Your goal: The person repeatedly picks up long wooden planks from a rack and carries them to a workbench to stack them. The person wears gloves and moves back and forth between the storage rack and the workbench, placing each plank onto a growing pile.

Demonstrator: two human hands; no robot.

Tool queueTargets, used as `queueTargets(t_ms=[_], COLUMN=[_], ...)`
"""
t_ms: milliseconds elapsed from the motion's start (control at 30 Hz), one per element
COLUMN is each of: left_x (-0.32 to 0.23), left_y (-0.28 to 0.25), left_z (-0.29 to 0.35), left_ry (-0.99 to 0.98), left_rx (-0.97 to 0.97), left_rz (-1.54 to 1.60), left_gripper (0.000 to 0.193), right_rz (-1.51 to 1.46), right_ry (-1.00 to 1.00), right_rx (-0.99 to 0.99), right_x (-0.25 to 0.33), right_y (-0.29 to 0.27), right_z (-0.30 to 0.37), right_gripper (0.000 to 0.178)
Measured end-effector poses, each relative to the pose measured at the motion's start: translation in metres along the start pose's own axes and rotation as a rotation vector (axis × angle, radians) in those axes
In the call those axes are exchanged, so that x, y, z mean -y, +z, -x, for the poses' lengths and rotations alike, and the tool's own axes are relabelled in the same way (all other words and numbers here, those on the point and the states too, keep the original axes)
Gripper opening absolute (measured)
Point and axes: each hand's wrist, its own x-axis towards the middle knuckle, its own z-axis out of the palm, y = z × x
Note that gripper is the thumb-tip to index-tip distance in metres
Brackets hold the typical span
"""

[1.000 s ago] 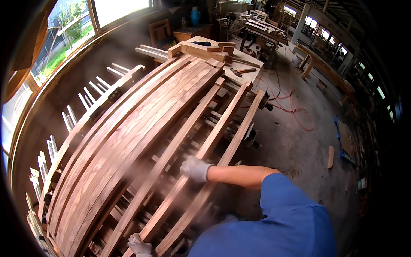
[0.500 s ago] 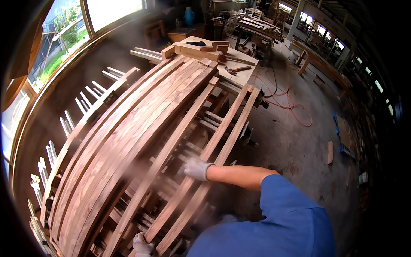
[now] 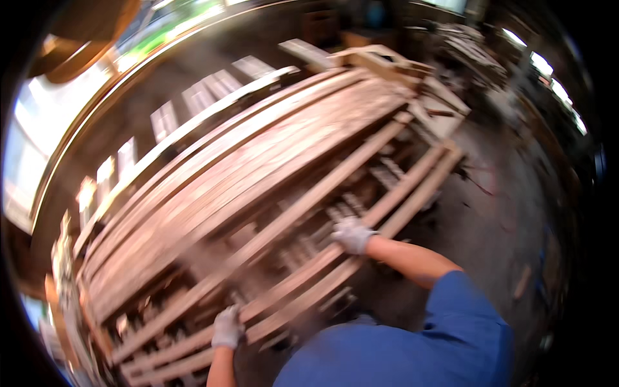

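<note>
Fingers (image 3: 340,228) of gloved right hand (image 3: 353,235) bent at long wooden strip (image 3: 293,280); gloved left hand (image 3: 227,327) at strip's lower stretch. Blur hides whether either grips. Right forearm (image 3: 409,260) angles from blue sleeve (image 3: 465,306); left forearm (image 3: 222,367) cut off below. Strip lies right of smeared wooden panel (image 3: 251,174).

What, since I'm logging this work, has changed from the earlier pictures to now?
The view has swung, and the middle strip has shifted toward the outer strip, narrowing their far-end gap. The left hand and right hand stay on the middle strip.
</note>
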Motion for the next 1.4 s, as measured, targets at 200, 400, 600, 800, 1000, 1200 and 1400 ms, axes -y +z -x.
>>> queueTargets(t_ms=[200,400,600,800,1000,1200,1400], left_x=[-0.027,-0.029,-0.032,-0.030,-0.024,-0.020,0.026], left_y=[-0.026,-0.011,-0.020,-0.025,-0.014,-0.075,-0.083], left_z=[-0.021,-0.002,-0.006,-0.006,-0.006,-0.019,-0.066], left_ry=[0.030,-0.045,-0.040,-0.037,-0.022,-0.121,-0.245], left_rx=[-0.007,-0.087,-0.055,-0.049,-0.033,-0.382,-0.204], left_rz=[-0.130,-0.041,-0.031,-0.008,0.013,0.180,-0.031], left_gripper=[0.032,0.026,0.026,0.026,0.030,0.071,0.078], right_rz=[-0.073,0.011,0.010,-0.012,-0.173,-0.343,-0.191], right_ry=[0.141,0.103,0.101,0.118,0.145,0.151,0.120], right_rx=[-0.098,0.023,0.005,-0.021,0.426,-0.268,-0.174], right_x=[-0.023,-0.027,-0.030,-0.022,0.009,0.019,0.035], right_y=[0.041,0.043,0.037,0.031,-0.052,-0.034,-0.014], right_z=[0.040,0.024,0.024,0.024,-0.003,-0.065,-0.134], right_gripper=[0.018,0.019,0.019,0.018,0.035,0.065,0.066])
